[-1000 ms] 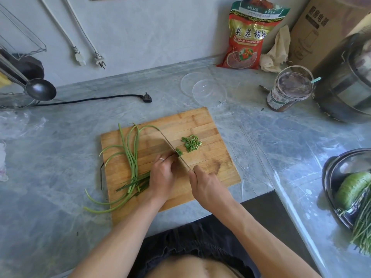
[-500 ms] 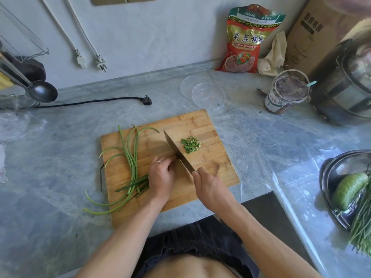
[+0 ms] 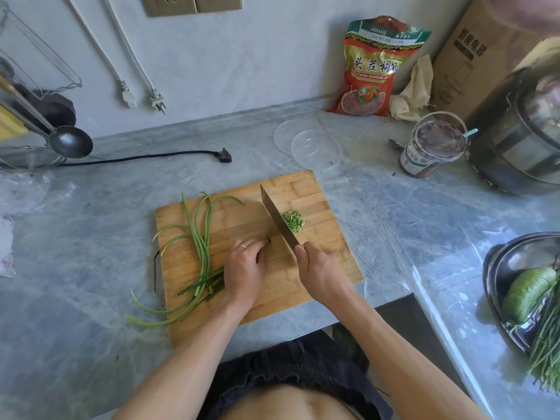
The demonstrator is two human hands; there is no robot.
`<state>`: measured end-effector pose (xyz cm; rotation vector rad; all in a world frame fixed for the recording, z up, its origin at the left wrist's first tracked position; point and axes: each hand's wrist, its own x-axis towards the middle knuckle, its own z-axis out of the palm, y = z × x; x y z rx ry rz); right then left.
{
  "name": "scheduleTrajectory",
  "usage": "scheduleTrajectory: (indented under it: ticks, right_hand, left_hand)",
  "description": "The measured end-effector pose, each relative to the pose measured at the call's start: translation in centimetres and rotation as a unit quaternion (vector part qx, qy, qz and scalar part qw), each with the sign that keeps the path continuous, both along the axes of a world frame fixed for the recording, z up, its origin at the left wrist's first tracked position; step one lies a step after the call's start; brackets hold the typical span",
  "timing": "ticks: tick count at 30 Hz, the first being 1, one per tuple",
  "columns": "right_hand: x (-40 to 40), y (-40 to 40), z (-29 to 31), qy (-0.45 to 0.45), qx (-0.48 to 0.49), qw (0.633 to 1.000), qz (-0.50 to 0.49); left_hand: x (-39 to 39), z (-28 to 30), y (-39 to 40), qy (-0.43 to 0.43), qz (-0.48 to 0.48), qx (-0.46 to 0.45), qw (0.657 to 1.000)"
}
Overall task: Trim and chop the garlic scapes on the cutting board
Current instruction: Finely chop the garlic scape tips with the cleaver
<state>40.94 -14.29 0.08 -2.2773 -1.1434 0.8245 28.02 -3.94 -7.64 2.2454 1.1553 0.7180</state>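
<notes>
A wooden cutting board point(image 3: 318, 192) lies on the grey counter. Long green garlic scapes point(image 3: 202, 237) stretch along its left half, their ends hanging over the near-left edge. A small pile of chopped pieces point(image 3: 293, 221) lies right of the knife blade point(image 3: 277, 221), which is tilted with its flat side showing. My right hand point(image 3: 318, 272) grips the knife handle. My left hand point(image 3: 246, 269), with a ring on it, rests curled over the scape stems, and a short green tip shows at its fingertips.
Two clear plastic lids or bowls point(image 3: 315, 148) sit behind the board, with a black plug point(image 3: 222, 155) to their left. A jar point(image 3: 433, 150), a red bag point(image 3: 374, 68), a steel pot point(image 3: 521, 131) and a bowl of greens point(image 3: 527, 292) stand to the right. A ladle point(image 3: 71, 142) hangs at the left.
The knife has lifted and tilted from edge-down on the scapes so its flat side shows, shifting slightly toward the chopped pile. My left hand has stayed on the stems.
</notes>
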Motion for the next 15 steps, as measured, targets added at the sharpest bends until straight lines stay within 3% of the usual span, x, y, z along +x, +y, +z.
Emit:
scheduleTrajectory:
  ticks: [15]
  right_hand:
    - [-0.4, -1.6, 0.3, -0.005, 0.029, 0.999, 0.036]
  left_hand:
    - [1.3, 0.1, 0.5, -0.021, -0.009, 0.0, 1.0]
